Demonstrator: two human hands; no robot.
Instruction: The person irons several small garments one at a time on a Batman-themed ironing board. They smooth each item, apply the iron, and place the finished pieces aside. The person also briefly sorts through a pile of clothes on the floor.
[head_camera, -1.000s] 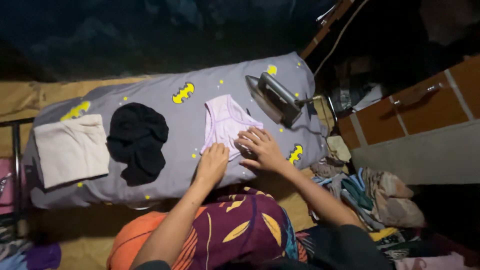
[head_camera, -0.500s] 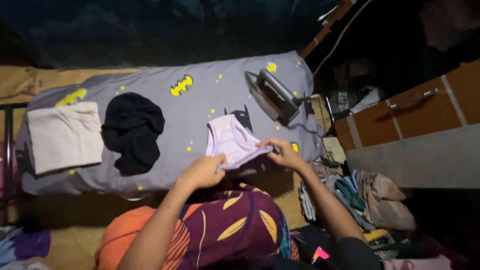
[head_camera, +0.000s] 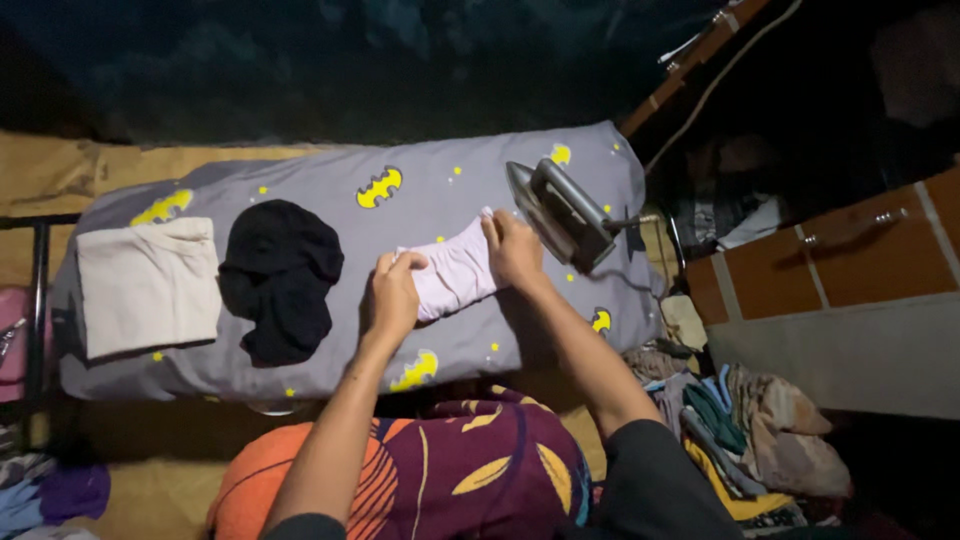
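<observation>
head view: the landmark here is the grey padded board (head_camera: 330, 340), covered in a cloth with yellow bat shapes, lying across the frame in front of the person. near the middle of the board, toward its right half, lies a small pale lilac garment (head_camera: 452, 275), folded into a narrow band. the left hand (head_camera: 393, 290) presses flat on the garment's left end, fingers spread and palm down, so its grip is open and closed around nothing; it seems to pin the fabric so the fold holds. the right hand (head_camera: 514, 248) rests on the garment's right end, fingers laid over the edge, grip likewise loose and flat rather than pinched, as far as the dim light lets me tell. both hands flank the garment, which reads as smoothing a crease.

at the board's right end, just beside the right hand, an iron (head_camera: 560, 212) sits tilted back on its heel, soleplate off the cloth, probably to keep heat away from the cover. on the board's left half lie a crumpled black garment (head_camera: 280, 280) and, further left, a folded cream cloth (head_camera: 148, 285), set apart from the work. off the board's right end, a heap of mixed clothes (head_camera: 760, 420) sits on the floor.
</observation>
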